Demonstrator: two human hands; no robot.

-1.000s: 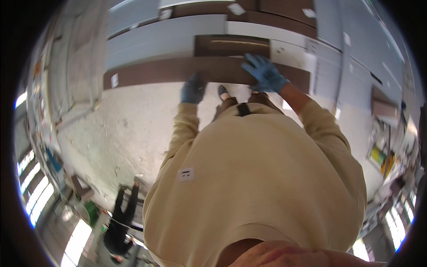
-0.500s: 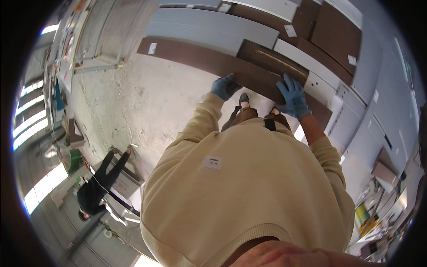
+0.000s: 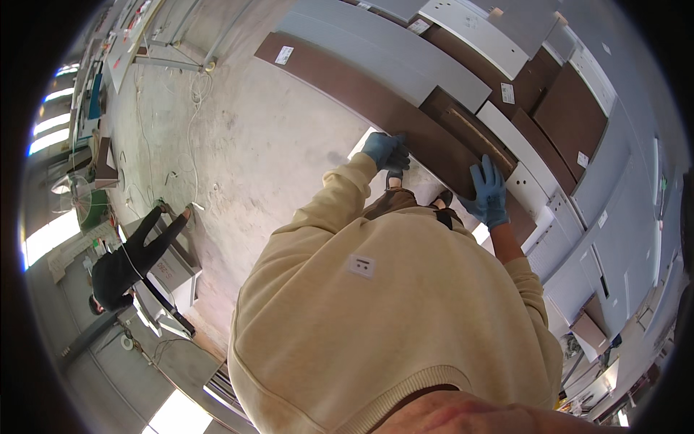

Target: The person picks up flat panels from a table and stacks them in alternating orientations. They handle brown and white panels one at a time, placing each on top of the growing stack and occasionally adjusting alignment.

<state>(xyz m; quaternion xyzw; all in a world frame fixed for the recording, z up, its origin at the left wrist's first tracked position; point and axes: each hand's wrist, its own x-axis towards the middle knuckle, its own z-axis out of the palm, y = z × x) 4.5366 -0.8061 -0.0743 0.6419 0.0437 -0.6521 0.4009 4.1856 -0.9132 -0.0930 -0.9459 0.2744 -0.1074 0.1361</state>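
Observation:
A long dark brown panel (image 3: 376, 94) runs slantwise in front of me, with a white label near its far left end. My left hand (image 3: 385, 150), in a blue glove, is closed on the panel's near edge. My right hand (image 3: 489, 194), gloved in the same blue, lies on the panel toward its near right end, its fingers stretched out over the brown face. Whatever is under the panel at my hands is hidden. Just beyond it sits a brown piece with a raw, lighter strip (image 3: 473, 130).
Grey panels (image 3: 405, 54), white panels (image 3: 477, 32) and brown panels (image 3: 575, 108) are stacked ahead and to the right. Cables (image 3: 195, 94) lie on the concrete floor at left, near a workbench leg (image 3: 170, 64). Another person in dark clothes (image 3: 119, 271) is at the lower left beside a fan (image 3: 79, 195).
The view has turned, so the panel slants more steeply and its labelled end appears farther right and higher. Both hands stay at the panel. The other person appears farther left.

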